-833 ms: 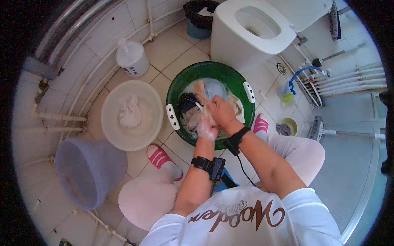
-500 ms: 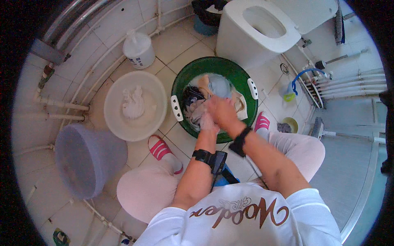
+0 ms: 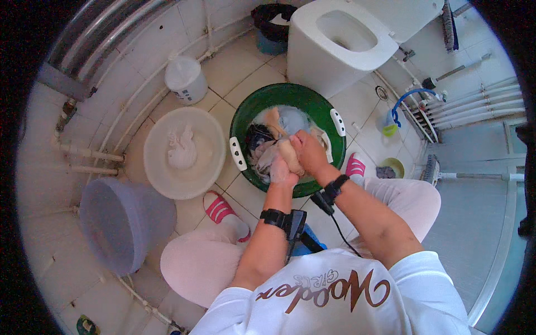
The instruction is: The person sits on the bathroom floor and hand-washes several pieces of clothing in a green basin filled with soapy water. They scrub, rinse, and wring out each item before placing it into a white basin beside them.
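Note:
A green tub (image 3: 247, 109) with white handles stands on the floor ahead of me, holding wet laundry in cloudy water. Over its near side my left hand (image 3: 283, 173) and my right hand (image 3: 310, 149) are both closed on a beige cloth (image 3: 288, 152), bunched between them. What kind of garment it is, I cannot tell. Around my hands in the water lie a dark garment (image 3: 259, 135), a greyish-pink one (image 3: 263, 157) and a light blue piece (image 3: 293, 119). A cream piece rests by the right handle, partly behind my right hand.
Left of the tub is a white basin (image 3: 153, 139) with a wrung white cloth (image 3: 182, 151) in water. Nearer me a lilac bucket (image 3: 139, 223) lies tipped on its side. A lidded white pail (image 3: 187, 84), a toilet (image 3: 318, 61) and a bin (image 3: 271, 42) stand behind.
The right hand, blurred earlier, now shows as a fist slightly farther right, and the beige cloth has come into view between both hands. The whole view has shifted a little.

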